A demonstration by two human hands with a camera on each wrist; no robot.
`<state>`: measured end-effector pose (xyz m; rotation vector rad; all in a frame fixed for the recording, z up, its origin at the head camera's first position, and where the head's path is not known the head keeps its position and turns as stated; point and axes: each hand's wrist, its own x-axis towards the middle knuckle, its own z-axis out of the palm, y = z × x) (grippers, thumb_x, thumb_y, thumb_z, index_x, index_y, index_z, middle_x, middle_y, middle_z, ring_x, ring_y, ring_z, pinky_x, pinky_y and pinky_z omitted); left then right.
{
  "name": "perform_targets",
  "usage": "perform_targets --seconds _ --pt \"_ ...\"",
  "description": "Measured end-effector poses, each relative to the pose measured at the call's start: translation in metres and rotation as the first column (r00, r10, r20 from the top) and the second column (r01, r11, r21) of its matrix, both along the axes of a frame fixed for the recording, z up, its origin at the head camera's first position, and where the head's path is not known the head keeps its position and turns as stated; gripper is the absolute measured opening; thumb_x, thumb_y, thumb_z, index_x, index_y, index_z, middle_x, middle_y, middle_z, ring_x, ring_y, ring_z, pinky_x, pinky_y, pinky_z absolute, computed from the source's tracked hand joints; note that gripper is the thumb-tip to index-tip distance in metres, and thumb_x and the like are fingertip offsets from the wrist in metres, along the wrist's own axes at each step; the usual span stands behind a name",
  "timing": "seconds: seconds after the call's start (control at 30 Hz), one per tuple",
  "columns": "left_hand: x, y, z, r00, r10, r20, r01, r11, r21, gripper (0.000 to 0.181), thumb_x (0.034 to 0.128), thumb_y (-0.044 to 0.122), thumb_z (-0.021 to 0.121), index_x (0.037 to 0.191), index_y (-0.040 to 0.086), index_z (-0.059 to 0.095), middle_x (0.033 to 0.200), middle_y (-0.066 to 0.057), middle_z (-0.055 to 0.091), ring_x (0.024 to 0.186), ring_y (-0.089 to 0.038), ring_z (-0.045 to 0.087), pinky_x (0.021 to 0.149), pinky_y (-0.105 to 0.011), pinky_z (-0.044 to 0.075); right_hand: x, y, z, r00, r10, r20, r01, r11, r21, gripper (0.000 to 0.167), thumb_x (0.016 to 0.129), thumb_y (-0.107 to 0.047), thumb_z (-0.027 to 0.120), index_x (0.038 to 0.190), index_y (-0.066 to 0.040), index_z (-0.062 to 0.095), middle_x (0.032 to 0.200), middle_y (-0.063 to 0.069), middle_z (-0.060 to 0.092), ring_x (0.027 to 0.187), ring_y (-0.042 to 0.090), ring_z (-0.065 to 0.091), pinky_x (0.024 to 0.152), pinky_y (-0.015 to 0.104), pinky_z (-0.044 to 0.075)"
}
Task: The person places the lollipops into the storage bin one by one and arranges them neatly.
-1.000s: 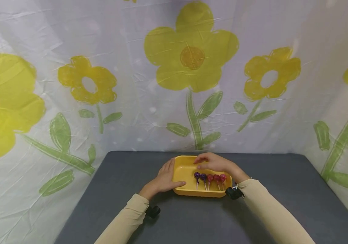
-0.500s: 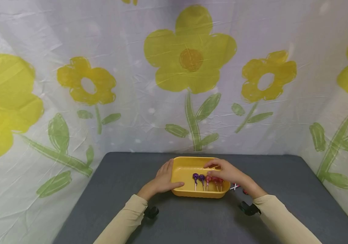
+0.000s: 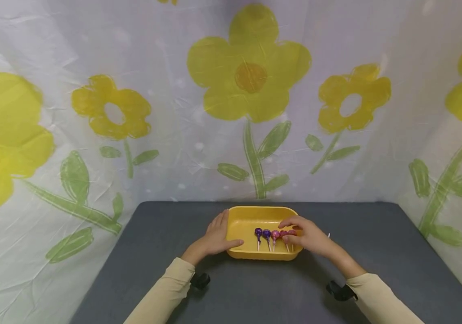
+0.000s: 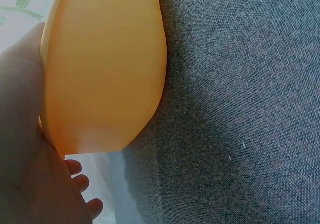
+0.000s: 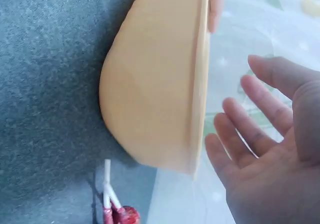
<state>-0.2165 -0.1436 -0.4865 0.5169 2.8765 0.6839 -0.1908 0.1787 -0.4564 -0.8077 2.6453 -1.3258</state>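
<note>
A yellow tray stands on the dark table, holding a row of several lollipops, purple ones on the left and pink-red ones on the right. My left hand rests against the tray's left end, its thumb over the near rim. My right hand hovers above the tray's right end with relaxed fingers over the red lollipops, partly covering them. In the right wrist view that hand is spread and holds nothing, beside the tray wall.
On the grey table, red-wrapped lollipops with white sticks lie outside the tray's right end; in the head view my right arm mostly hides them. A curtain with printed yellow flowers hangs behind the table.
My right hand has moved right, from over the tray's middle to its right end. My left hand stays at the tray's left end.
</note>
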Motion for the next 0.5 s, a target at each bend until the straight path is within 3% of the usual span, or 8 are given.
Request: perform_targets --seconds 0.23,0.5 --pt "-0.001 0.0 -0.001 1.0 0.014 0.014 -0.013 1.0 -0.008 0.112 0.0866 0.058 0.065 0.158 0.0 0.001 0.166 -0.022 0.01 0.153 -0.041 0.015 0.121 -0.06 0.019 0.006 0.012 -0.002 0.996 -0.084 -0.03 0.083 0.996 -0.027 0.028 0.092 -0.016 0.07 0.118 -0.009 0.067 0.12 0.011 0.065 0.114 0.04 0.06 0.092 0.049 0.053" --pt "-0.001 0.001 -0.001 0.999 0.027 0.02 -0.027 1.0 -0.003 0.113 0.0856 0.059 0.066 0.159 0.001 0.002 0.165 -0.022 0.012 0.152 -0.041 0.015 0.121 -0.06 0.02 0.008 0.037 -0.005 0.986 -0.165 -0.007 0.165 0.986 -0.019 0.032 0.092 -0.016 0.07 0.121 -0.005 0.066 0.122 0.015 0.063 0.109 0.041 0.064 0.086 0.039 0.057"
